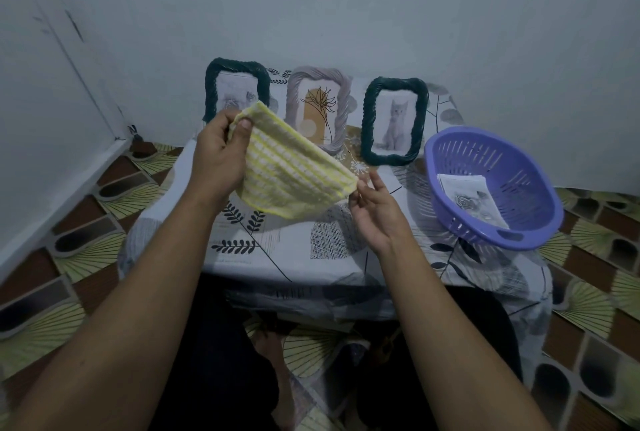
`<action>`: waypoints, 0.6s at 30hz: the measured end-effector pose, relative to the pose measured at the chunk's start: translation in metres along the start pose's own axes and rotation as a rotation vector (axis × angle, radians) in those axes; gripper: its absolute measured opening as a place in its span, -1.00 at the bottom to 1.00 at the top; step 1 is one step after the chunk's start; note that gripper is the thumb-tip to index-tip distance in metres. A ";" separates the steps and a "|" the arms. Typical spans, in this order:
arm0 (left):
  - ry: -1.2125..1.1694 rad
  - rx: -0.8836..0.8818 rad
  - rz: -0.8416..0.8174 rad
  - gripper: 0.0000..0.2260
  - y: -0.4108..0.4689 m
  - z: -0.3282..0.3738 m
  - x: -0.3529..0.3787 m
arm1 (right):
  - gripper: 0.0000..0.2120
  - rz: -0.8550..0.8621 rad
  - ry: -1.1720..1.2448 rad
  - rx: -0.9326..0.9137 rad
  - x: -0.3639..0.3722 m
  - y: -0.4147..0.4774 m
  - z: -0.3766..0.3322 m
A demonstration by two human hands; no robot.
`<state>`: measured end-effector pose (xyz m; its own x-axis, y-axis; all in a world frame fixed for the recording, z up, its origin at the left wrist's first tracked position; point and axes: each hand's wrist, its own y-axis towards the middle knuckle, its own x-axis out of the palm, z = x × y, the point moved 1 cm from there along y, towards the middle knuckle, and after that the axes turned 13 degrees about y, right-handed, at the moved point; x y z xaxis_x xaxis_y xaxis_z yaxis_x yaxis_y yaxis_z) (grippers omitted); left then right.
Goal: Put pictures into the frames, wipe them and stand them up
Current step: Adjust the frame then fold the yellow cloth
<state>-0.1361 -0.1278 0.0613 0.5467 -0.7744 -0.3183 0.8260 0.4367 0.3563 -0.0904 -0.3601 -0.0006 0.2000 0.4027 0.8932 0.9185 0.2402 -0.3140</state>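
Pictures [468,195], perhaps several, in purple basket [504,169]

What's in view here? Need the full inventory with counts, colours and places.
rose-picture frame: 1, dark green, standing at table back left
plant-picture frame: 1, grey, standing at back middle
cat-picture frame: 1, dark green, standing at back right
cloth: 1, yellow-white, held above table
basket: 1, purple, table right
loose pictures: count unclear, grey prints, inside basket
table: 1, leaf-patterned cover, centre
left hand: grips cloth's top corner
right hand: fingers pinch cloth's lower corner
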 end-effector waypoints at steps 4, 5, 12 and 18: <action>-0.017 -0.063 0.021 -0.88 -0.002 -0.003 0.004 | -0.71 0.061 0.010 -0.035 -0.003 0.004 -0.001; -0.026 -0.069 0.011 -0.88 -0.003 -0.002 0.005 | -0.71 0.079 -0.023 -0.042 -0.004 0.004 -0.002; 0.106 0.105 -0.134 -0.90 -0.012 0.019 0.015 | -0.77 0.084 -0.981 -0.334 -0.003 -0.006 -0.002; 0.295 0.282 -0.248 -0.95 -0.014 0.038 0.023 | -0.75 -0.442 -1.185 -0.601 0.034 -0.012 -0.001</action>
<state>-0.1401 -0.1689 0.0823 0.3872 -0.6588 -0.6450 0.8894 0.0824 0.4497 -0.0939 -0.3501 0.0341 -0.2672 0.9636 -0.0137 0.8930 0.2529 0.3722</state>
